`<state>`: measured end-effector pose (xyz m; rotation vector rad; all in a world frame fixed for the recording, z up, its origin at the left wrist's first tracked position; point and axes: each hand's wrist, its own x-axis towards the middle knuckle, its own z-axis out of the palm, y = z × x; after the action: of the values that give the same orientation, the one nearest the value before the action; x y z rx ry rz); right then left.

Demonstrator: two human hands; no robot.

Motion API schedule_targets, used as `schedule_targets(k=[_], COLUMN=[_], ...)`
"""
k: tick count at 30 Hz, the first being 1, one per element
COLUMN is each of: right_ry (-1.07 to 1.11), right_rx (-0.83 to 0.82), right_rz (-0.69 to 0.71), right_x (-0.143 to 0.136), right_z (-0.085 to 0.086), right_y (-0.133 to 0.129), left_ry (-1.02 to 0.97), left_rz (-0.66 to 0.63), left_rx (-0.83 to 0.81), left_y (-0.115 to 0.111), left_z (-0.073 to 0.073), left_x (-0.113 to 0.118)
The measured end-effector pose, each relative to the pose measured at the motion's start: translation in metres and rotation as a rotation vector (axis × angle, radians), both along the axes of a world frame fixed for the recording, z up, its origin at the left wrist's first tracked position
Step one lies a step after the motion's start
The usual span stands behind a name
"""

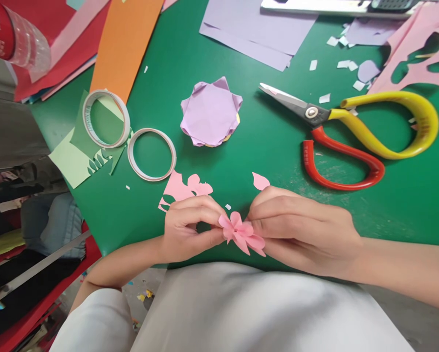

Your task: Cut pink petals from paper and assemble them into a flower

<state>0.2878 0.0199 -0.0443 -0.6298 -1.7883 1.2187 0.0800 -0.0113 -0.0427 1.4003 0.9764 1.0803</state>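
Just over the table's near edge, a pink paper flower (pixel 239 232) with layered petals is pinched between my two hands. My left hand (pixel 192 227) grips its left side with thumb and forefinger. On the other side, my right hand (pixel 303 230) holds the flower with fingers pressed together. A loose pink paper petal (pixel 260 181) lies beyond my right fingers. Behind my left hand is a cut pink paper scrap (pixel 177 188). Farther back sits a folded lilac paper piece (pixel 211 112) with many points around its rim.
Scissors (pixel 317 115) with yellow and red handles lie open at right. Two tape rolls (pixel 151 154) rest at left near green paper scraps (pixel 71 159). Lilac sheets (pixel 256 32), a box cutter (pixel 333 7), orange paper (pixel 126 44) and a bottle (pixel 29 46) line the back of the green table (pixel 406 210).
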Motion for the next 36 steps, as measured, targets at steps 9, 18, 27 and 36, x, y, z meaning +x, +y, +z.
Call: schedule_targets(k=[9, 18, 27, 36], right_ry=[0.002, 0.041, 0.029, -0.03], right_rx=[0.001, -0.005, -0.012, -0.027], right_rz=[-0.025, -0.006, -0.008, 0.036], right_x=[-0.0044, -0.0071, -0.0089, -0.0063], right_z=[-0.0007, -0.002, -0.002, -0.0042], right_y=[-0.0047, -0.0075, -0.0052, -0.0026], left_ry=[0.002, 0.061, 0.041, 0.089], left_rz=[0.002, -0.04, -0.04, -0.045], left_rx=[0.028, 0.05, 0.06, 0.087], left_y=[-0.0011, 0.0023, 0.0008, 0.0023], left_z=[-0.0022, 0.001, -0.0013, -0.0015], left_x=[-0.0001, -0.0015, -0.0003, -0.0021])
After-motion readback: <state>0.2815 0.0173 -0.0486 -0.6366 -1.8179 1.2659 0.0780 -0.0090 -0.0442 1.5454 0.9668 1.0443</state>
